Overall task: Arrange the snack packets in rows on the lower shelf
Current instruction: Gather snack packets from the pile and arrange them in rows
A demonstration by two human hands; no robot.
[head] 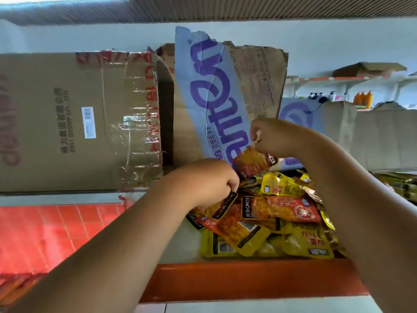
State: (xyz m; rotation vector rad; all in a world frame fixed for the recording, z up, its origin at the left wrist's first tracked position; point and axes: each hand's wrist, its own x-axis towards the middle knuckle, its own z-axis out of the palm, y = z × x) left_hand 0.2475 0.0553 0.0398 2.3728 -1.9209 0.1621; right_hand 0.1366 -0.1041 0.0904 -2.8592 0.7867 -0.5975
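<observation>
While the snack packets [279, 208] are lying in a jumbled heap on the lower shelf [182, 242], with no row showing yet, you are barely getting started (judging from the head view alone). Your right hand [278, 136] is pinching the top edge of an orange packet [249, 164], which is hanging just above the heap. Your left hand [207, 184] is pinching a dark-ended packet [225, 205] lying at the heap's left side.
</observation>
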